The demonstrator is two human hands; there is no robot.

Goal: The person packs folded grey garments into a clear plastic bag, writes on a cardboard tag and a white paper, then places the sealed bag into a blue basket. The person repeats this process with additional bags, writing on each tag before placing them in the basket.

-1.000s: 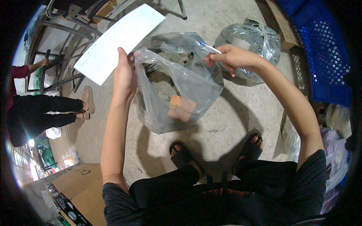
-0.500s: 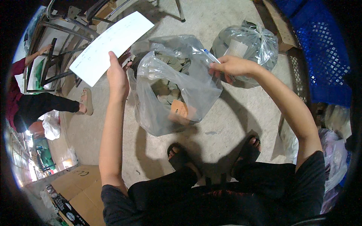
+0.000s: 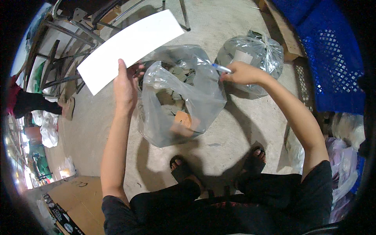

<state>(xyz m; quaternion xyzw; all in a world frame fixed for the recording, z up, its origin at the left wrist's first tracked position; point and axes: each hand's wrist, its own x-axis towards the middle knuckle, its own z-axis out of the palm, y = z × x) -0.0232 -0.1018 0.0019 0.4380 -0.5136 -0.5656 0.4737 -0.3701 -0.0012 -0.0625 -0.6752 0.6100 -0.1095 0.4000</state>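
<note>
The open plastic bag (image 3: 203, 102) stands on the floor (image 3: 98, 149) in front of your feet, its slack mouth facing up so the grey-green pieces (image 3: 168, 96) inside show. Your left hand (image 3: 126, 90) is just left of the bag's mouth, its grip closed on the white sheet (image 3: 133, 45): thumb on top, fingers underneath, probably so the long sheet stays flat. The sheet slants from left of the bag to beyond it; you cannot tell whether those fingers also touch the plastic. Your right hand (image 3: 246, 73), at the bag's right edge, has its grip closed around the pen (image 3: 221, 68), whose blue end points toward the bag, seemingly leaving the hand near both bag and sheet. An orange tag (image 3: 183, 119) sits at the bag's near side, and a knotted bag (image 3: 271, 58), gathered at its neck likely to contain its load, lies beyond it to the right
</note>
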